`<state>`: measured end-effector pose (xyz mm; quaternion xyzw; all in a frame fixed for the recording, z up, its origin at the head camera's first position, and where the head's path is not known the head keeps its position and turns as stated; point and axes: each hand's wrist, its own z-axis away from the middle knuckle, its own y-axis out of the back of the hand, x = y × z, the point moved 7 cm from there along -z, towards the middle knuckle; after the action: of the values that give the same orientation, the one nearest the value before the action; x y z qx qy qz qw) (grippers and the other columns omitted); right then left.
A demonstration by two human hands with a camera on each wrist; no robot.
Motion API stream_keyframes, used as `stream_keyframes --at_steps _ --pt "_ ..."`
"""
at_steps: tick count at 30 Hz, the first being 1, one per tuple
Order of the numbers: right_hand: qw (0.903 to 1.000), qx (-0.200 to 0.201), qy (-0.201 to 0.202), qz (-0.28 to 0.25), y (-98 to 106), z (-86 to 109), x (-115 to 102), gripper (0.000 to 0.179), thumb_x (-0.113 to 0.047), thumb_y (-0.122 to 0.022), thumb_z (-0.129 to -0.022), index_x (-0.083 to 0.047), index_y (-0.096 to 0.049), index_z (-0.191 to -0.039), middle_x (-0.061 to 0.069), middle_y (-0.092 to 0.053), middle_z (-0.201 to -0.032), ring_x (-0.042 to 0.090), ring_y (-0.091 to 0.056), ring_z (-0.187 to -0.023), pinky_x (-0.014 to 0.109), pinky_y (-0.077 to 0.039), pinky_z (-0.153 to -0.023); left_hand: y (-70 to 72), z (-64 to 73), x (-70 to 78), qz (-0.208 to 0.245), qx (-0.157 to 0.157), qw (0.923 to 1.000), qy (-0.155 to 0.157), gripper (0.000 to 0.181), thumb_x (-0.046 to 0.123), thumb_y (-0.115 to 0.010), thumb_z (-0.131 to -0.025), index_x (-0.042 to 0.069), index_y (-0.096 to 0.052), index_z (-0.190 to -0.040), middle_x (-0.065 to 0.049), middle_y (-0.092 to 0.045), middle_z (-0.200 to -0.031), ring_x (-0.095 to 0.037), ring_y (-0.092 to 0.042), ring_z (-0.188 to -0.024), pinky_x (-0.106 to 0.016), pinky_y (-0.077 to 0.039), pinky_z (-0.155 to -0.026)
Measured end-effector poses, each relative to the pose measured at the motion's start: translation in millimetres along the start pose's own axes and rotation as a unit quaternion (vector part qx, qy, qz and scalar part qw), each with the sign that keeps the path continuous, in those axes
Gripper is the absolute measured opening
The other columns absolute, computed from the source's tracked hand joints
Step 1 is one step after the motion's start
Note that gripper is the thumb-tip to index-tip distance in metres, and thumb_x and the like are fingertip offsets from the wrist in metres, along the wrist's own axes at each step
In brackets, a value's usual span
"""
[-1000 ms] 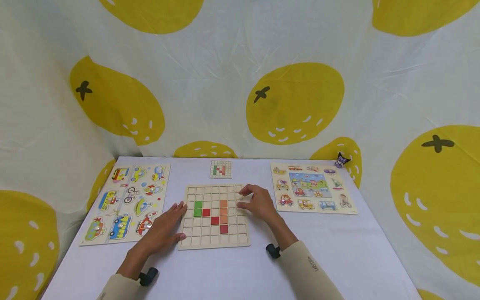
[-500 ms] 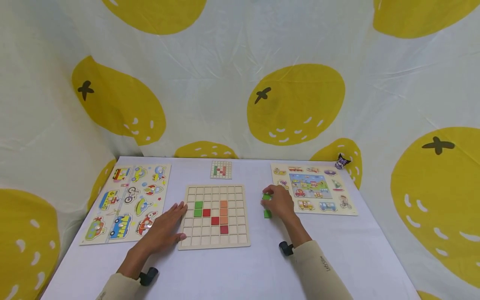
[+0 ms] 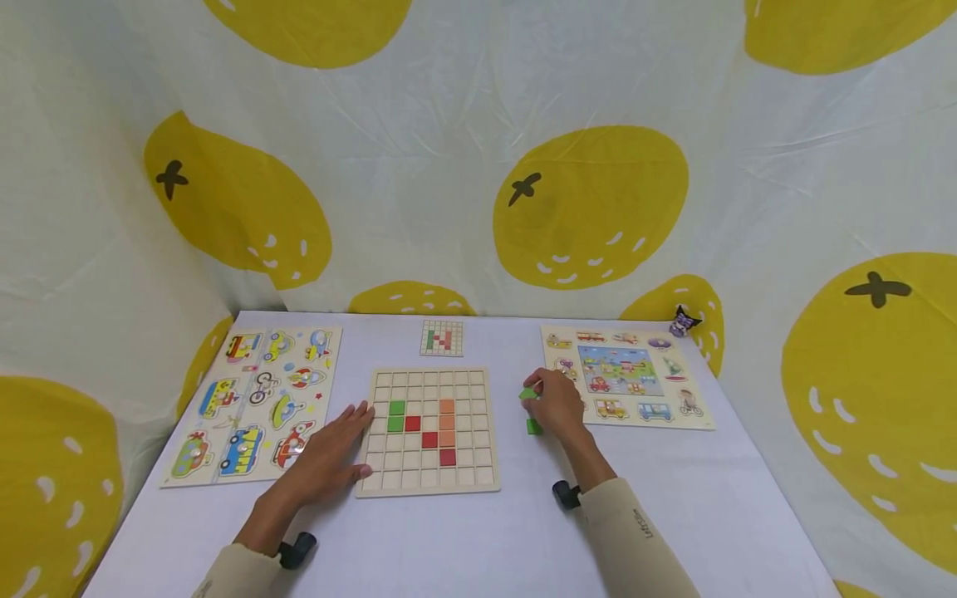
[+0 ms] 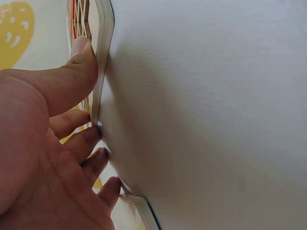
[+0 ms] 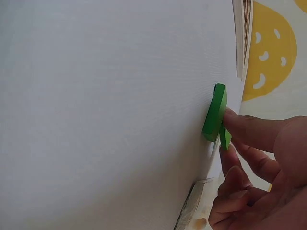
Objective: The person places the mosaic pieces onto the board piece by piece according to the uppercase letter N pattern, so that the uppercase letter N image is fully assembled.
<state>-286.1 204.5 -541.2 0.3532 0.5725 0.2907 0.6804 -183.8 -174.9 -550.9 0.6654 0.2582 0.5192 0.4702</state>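
Observation:
A wooden grid board [image 3: 465, 475] lies mid-table, with green, red and orange square tiles set in some of its cells. My left hand [image 3: 325, 457] rests at its left edge; in the left wrist view the thumb [image 4: 80, 62] lies against the board's rim with the fingers relaxed. To the right of the board, my right hand [image 3: 559, 404] pinches a green square tile [image 3: 528, 393] between thumb and fingers, the tile tilted. A second green tile [image 3: 534, 427] lies on the table just nearer; the right wrist view shows this tile [image 5: 215, 112] in front of the pinched one.
A small patterned grid card [image 3: 441, 338] lies behind the board. On the left is a vehicle peg puzzle [image 3: 250, 404], close to the left hand. Another picture puzzle [image 3: 628, 415] lies behind the right hand, with a small purple figurine [image 3: 682, 322] at its far corner.
My right hand has moved from the grid board's right edge rightward to the green tiles, and one tile has tilted up in its fingers. The left hand has stayed put.

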Motion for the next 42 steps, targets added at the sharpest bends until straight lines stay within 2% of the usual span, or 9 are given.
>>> stream_keyframes --at_steps 7,14,21,29,34,42 --pt "0.9998 0.004 0.014 -0.014 2 4.1 -4 0.021 -0.013 -0.09 -0.083 -0.018 -0.073 -0.095 0.001 -0.064 -0.08 0.02 -0.059 -0.07 0.033 -0.039 -0.06 0.2 0.9 1.5 -0.002 0.001 1.0 -0.002 0.096 0.022 -0.089 -0.086 0.002 -0.037 -0.164 -0.019 -0.033 -0.173 -0.045 -0.029 -0.161 -0.066 -0.032 -0.127" --pt "0.9987 0.0 0.04 -0.033 -6 17.8 -16 0.018 -0.018 -0.089 -0.084 -0.018 -0.073 -0.091 0.0 -0.062 -0.072 0.018 -0.056 -0.066 0.031 -0.038 -0.058 1.6 1.1 2.2 0.003 -0.002 1.0 0.005 0.096 0.022 -0.089 -0.086 0.004 -0.036 -0.165 -0.017 -0.032 -0.174 -0.043 -0.027 -0.162 -0.066 -0.03 -0.127" --pt "0.9961 -0.019 0.055 -0.066 -21 34.8 -37 0.017 -0.02 -0.089 -0.085 -0.019 -0.072 -0.089 -0.001 -0.064 -0.073 0.018 -0.057 -0.069 0.031 -0.04 -0.06 3.2 1.0 3.3 0.002 -0.002 1.0 0.005 0.096 0.022 -0.089 -0.086 0.004 -0.036 -0.165 -0.017 -0.032 -0.174 -0.043 -0.027 -0.162 -0.066 -0.031 -0.127" --pt "0.9899 -0.06 0.072 -0.106 -42 56.5 -61 0.016 -0.017 -0.086 -0.089 -0.02 -0.07 -0.091 -0.001 -0.064 -0.077 0.017 -0.058 -0.073 0.03 -0.044 -0.062 3.9 1.2 3.9 0.005 0.002 1.0 0.002 0.096 0.021 -0.089 -0.086 0.003 -0.037 -0.164 -0.018 -0.033 -0.173 -0.045 -0.028 -0.161 -0.067 -0.032 -0.126" --pt "0.9865 -0.076 0.095 -0.11 -53 68.9 -77 0.013 -0.018 -0.084 -0.091 -0.019 -0.072 -0.093 -0.002 -0.065 -0.077 0.016 -0.059 -0.073 0.029 -0.044 -0.061 2.6 1.4 3.0 0.002 -0.003 1.0 0.006 0.096 0.022 -0.088 -0.087 0.003 -0.036 -0.165 -0.018 -0.032 -0.174 -0.044 -0.027 -0.162 -0.066 -0.031 -0.127" --pt "0.9827 -0.102 0.11 -0.109 -71 81.4 -99 0.014 -0.019 -0.084 -0.09 -0.024 -0.071 -0.091 -0.007 -0.065 -0.076 0.011 -0.061 -0.076 0.029 -0.046 -0.062 4.6 0.8 7.1 0.0 0.001 1.0 -0.001 0.095 0.019 -0.089 -0.085 0.0 -0.037 -0.163 -0.02 -0.034 -0.172 -0.045 -0.03 -0.16 -0.065 -0.031 -0.127"
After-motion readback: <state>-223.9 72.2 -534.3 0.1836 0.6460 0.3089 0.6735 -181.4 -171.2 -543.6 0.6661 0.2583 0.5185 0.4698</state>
